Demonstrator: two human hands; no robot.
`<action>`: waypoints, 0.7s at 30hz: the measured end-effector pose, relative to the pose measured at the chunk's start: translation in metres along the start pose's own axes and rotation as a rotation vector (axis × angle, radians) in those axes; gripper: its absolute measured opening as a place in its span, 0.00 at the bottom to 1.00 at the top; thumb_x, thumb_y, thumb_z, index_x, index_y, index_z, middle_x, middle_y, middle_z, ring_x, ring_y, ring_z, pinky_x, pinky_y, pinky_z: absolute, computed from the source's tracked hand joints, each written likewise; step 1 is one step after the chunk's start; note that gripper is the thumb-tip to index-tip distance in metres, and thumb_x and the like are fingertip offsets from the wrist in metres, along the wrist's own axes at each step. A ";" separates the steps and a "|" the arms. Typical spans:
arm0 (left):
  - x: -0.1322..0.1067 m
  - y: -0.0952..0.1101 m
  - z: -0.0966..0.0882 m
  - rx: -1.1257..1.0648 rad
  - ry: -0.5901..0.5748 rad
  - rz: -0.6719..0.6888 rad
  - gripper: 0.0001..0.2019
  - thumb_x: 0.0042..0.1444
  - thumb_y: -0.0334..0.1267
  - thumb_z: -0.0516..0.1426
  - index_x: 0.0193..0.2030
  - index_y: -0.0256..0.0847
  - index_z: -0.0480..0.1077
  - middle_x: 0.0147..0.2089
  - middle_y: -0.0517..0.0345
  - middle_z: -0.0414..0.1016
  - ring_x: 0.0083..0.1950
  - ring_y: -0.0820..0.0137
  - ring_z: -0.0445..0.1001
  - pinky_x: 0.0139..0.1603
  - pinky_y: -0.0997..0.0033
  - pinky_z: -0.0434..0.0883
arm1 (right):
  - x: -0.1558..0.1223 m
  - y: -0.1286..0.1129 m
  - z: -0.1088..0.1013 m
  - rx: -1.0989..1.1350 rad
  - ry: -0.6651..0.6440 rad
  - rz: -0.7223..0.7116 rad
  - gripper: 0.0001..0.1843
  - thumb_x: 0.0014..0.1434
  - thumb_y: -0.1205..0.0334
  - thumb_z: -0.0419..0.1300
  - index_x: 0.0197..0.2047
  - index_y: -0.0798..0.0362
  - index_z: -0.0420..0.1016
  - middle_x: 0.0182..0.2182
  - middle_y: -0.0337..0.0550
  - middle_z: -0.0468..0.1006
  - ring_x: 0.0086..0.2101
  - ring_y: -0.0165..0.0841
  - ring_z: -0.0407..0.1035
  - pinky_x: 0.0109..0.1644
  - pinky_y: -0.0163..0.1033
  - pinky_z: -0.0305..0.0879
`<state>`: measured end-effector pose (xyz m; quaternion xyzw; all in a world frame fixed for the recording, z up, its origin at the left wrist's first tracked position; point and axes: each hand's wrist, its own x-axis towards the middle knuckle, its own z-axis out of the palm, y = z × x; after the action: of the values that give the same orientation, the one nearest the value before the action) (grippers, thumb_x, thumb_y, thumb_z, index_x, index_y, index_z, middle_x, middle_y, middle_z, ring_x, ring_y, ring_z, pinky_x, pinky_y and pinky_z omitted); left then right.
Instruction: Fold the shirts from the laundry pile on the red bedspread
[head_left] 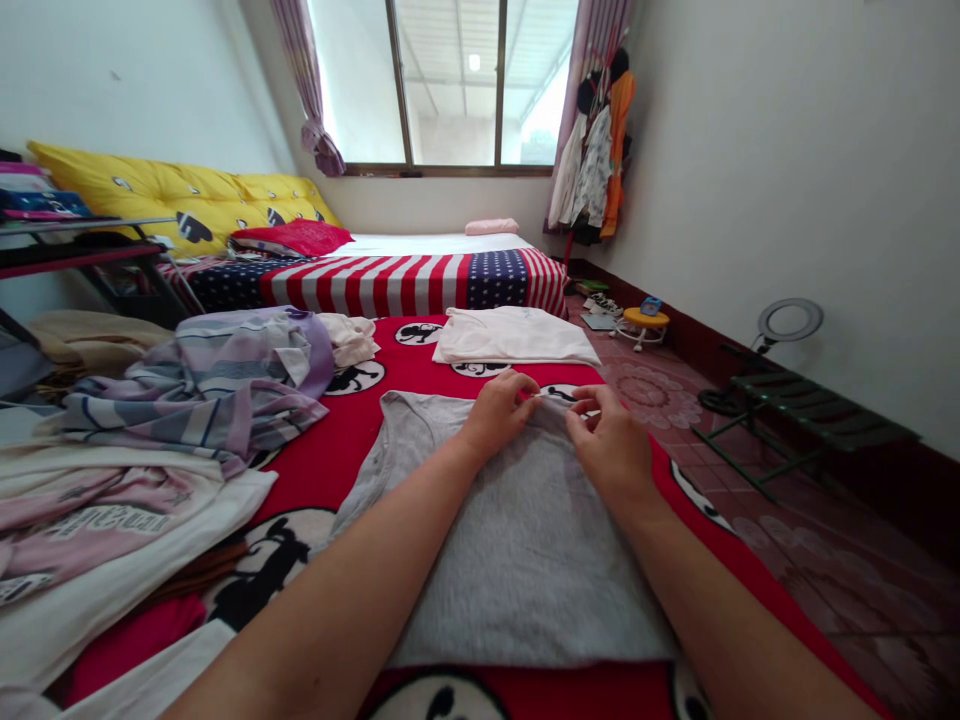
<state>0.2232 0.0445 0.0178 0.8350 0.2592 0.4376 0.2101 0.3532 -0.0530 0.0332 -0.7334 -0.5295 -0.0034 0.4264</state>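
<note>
A grey shirt [540,560] lies spread on the red patterned blanket [330,445] in front of me, its neckline toward the upper left. My left hand [501,412] pinches the shirt's far edge near the middle. Close by on the right, my right hand [609,440] has its thumb and fingers closed on the same edge, near the far right corner. Beyond both hands rests a folded white garment [517,336].
Loose clothes pile up on the left: a striped purple-grey garment [202,375] and a white and pink top [112,510]. Past the blanket stands a bed with a flag-patterned cover [375,285]. A green folding stool [810,410] and a yellow stool [645,318] are along the right wall.
</note>
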 end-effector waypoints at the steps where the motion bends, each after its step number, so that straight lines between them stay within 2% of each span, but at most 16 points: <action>1: 0.000 -0.002 0.001 -0.043 -0.003 -0.017 0.07 0.54 0.29 0.58 0.41 0.37 0.71 0.40 0.54 0.73 0.37 0.71 0.72 0.37 0.73 0.71 | -0.001 -0.006 0.001 0.019 -0.055 -0.057 0.15 0.52 0.62 0.57 0.44 0.53 0.72 0.36 0.43 0.79 0.31 0.34 0.72 0.34 0.37 0.64; 4: -0.001 -0.008 0.004 -0.182 -0.024 -0.103 0.17 0.54 0.25 0.54 0.51 0.39 0.67 0.45 0.53 0.73 0.34 0.75 0.74 0.38 0.73 0.73 | -0.008 -0.015 0.009 0.049 -0.245 -0.227 0.18 0.55 0.64 0.54 0.49 0.57 0.71 0.47 0.51 0.76 0.44 0.36 0.71 0.49 0.39 0.65; 6: -0.001 -0.012 0.003 -0.281 -0.033 -0.184 0.18 0.55 0.24 0.51 0.53 0.39 0.65 0.44 0.53 0.73 0.32 0.76 0.76 0.36 0.74 0.74 | -0.012 -0.010 0.017 -0.076 -0.338 -0.253 0.25 0.58 0.62 0.51 0.58 0.60 0.66 0.57 0.56 0.68 0.56 0.39 0.63 0.60 0.46 0.57; 8: -0.001 -0.018 0.002 -0.363 -0.020 -0.264 0.17 0.56 0.26 0.52 0.52 0.39 0.65 0.44 0.53 0.73 0.33 0.74 0.77 0.34 0.75 0.75 | -0.014 -0.002 0.024 -0.272 -0.400 -0.206 0.30 0.62 0.55 0.48 0.64 0.61 0.58 0.65 0.56 0.56 0.64 0.42 0.51 0.65 0.56 0.46; 11: -0.001 -0.028 0.002 -0.410 0.000 -0.348 0.16 0.56 0.27 0.53 0.52 0.37 0.65 0.43 0.52 0.73 0.35 0.73 0.78 0.35 0.74 0.75 | -0.015 0.007 0.029 -0.470 -0.451 -0.130 0.35 0.64 0.47 0.43 0.69 0.58 0.50 0.69 0.51 0.44 0.66 0.44 0.41 0.65 0.64 0.37; 15: 0.000 -0.035 0.007 -0.321 -0.048 -0.357 0.15 0.56 0.26 0.52 0.51 0.33 0.66 0.41 0.49 0.75 0.39 0.70 0.78 0.41 0.68 0.75 | -0.014 0.008 0.030 -0.538 -0.455 -0.142 0.36 0.65 0.44 0.40 0.69 0.56 0.48 0.69 0.49 0.42 0.67 0.43 0.40 0.65 0.63 0.39; 19: 0.003 -0.026 -0.002 -0.266 -0.194 -0.320 0.17 0.49 0.22 0.57 0.47 0.33 0.71 0.44 0.46 0.77 0.44 0.67 0.77 0.47 0.66 0.74 | -0.014 0.009 0.030 -0.561 -0.444 -0.161 0.35 0.65 0.45 0.38 0.69 0.56 0.48 0.69 0.48 0.44 0.66 0.42 0.41 0.65 0.62 0.42; 21: 0.000 -0.016 -0.019 -0.199 -0.338 -0.278 0.23 0.49 0.26 0.60 0.54 0.34 0.68 0.51 0.44 0.75 0.50 0.64 0.76 0.50 0.65 0.73 | -0.014 0.010 0.031 -0.567 -0.439 -0.172 0.36 0.65 0.45 0.38 0.69 0.57 0.48 0.69 0.48 0.44 0.66 0.42 0.41 0.64 0.62 0.42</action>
<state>0.2035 0.0591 0.0190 0.8280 0.2884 0.2816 0.3899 0.3410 -0.0457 0.0011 -0.7586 -0.6460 -0.0285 0.0807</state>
